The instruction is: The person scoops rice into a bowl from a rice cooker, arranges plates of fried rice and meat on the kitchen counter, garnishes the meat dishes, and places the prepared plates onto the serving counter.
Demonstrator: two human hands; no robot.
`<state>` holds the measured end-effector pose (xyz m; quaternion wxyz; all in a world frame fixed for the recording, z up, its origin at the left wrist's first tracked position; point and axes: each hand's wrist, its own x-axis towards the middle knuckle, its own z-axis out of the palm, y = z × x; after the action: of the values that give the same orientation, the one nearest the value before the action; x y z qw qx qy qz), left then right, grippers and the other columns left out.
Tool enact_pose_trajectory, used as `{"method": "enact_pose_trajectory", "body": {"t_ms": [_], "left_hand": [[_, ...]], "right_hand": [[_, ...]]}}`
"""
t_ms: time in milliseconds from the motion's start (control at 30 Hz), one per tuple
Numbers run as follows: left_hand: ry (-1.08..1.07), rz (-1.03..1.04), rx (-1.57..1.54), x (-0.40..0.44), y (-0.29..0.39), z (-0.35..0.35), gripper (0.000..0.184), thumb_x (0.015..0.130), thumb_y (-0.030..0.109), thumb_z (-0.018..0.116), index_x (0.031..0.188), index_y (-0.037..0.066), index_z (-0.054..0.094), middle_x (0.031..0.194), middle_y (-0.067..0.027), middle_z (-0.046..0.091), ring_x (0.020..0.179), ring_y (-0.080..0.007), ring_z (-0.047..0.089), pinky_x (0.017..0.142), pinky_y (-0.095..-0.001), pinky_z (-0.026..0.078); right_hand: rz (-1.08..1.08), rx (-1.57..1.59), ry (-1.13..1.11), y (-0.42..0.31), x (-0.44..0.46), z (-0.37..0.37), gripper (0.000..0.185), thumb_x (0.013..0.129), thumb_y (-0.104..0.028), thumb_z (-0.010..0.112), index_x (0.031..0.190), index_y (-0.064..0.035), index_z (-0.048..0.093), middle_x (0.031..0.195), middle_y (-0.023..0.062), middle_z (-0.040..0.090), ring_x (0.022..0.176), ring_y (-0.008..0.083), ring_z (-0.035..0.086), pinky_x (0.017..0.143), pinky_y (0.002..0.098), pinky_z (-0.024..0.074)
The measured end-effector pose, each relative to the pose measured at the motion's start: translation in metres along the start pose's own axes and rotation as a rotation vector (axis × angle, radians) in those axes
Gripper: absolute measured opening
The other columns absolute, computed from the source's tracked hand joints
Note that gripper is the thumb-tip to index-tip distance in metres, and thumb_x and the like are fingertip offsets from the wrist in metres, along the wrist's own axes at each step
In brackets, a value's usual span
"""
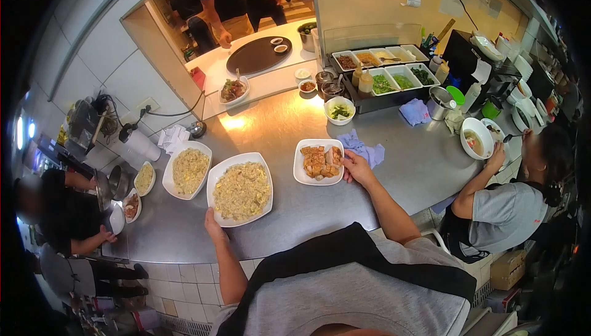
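My left hand (pixel 215 225) grips the near left rim of a square white plate of fried rice (pixel 240 187); its fingers go partly out of sight under the edge. My right hand (pixel 357 167) pinches the right rim of a smaller white plate (pixel 300 174), which bears sliced meat with a browned crust (pixel 319 161). Both plates are at the steel counter (pixel 289 225). Left of the nearer rice stands a second plate of fried rice (pixel 189 171). A crumpled blue cloth (pixel 364 149) lies just behind my right hand.
Topping trays (pixel 388 68) and a bowl of greens (pixel 340 112) stand at the back. A dark oval tray (pixel 246 59) rests on the pass ledge, near a meat dish (pixel 234 91). Co-workers stand left and right; the right one holds a white bowl (pixel 476 139).
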<state>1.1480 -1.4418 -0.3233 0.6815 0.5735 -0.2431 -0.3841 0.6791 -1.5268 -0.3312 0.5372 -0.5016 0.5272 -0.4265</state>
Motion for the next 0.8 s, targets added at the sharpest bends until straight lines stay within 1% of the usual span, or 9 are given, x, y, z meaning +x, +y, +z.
{"method": "enact_pose_trajectory", "body": {"t_ms": [300,400,500,800], "left_hand": [[-0.017,0.0,-0.013,0.0,0.0,0.0,0.034,0.09,0.026,0.05,0.103,-0.004,0.059,0.094,-0.0098,0.062,0.081,-0.0175,0.06,0.073,-0.0288,0.047],[-0.022,0.001,0.003,-0.001,0.001,-0.001,0.034,0.089,0.027,0.052,0.101,-0.003,0.059,0.093,-0.0104,0.063,0.08,-0.0192,0.062,0.073,-0.0298,0.048],[-0.015,0.005,-0.005,0.002,-0.001,-0.002,0.034,0.089,0.026,0.051,0.102,-0.004,0.059,0.093,-0.0094,0.062,0.079,-0.0172,0.06,0.072,-0.0288,0.046],[-0.009,-0.025,0.028,0.001,0.0,-0.002,0.037,0.089,0.029,0.051,0.102,-0.005,0.059,0.094,-0.0102,0.062,0.083,-0.0185,0.059,0.075,-0.0298,0.045]], "right_hand": [[0.03,0.006,-0.008,-0.005,-0.002,0.0,0.047,0.092,-0.019,0.051,0.135,-0.0028,0.039,0.063,0.0032,0.058,0.043,0.0089,0.053,0.035,0.0224,0.0441],[0.029,0.029,-0.006,-0.007,-0.004,0.001,0.047,0.092,-0.019,0.051,0.135,-0.0036,0.039,0.063,0.0027,0.058,0.043,0.0088,0.052,0.036,0.0223,0.0442],[0.038,0.01,-0.003,-0.011,-0.005,0.001,0.046,0.093,-0.019,0.05,0.135,-0.0043,0.039,0.064,0.0022,0.058,0.043,0.0083,0.052,0.035,0.0219,0.044],[0.044,0.038,-0.019,-0.01,-0.004,0.001,0.042,0.094,-0.018,0.046,0.135,-0.0054,0.04,0.066,0.0025,0.058,0.044,0.0077,0.052,0.036,0.0209,0.0443]]}}
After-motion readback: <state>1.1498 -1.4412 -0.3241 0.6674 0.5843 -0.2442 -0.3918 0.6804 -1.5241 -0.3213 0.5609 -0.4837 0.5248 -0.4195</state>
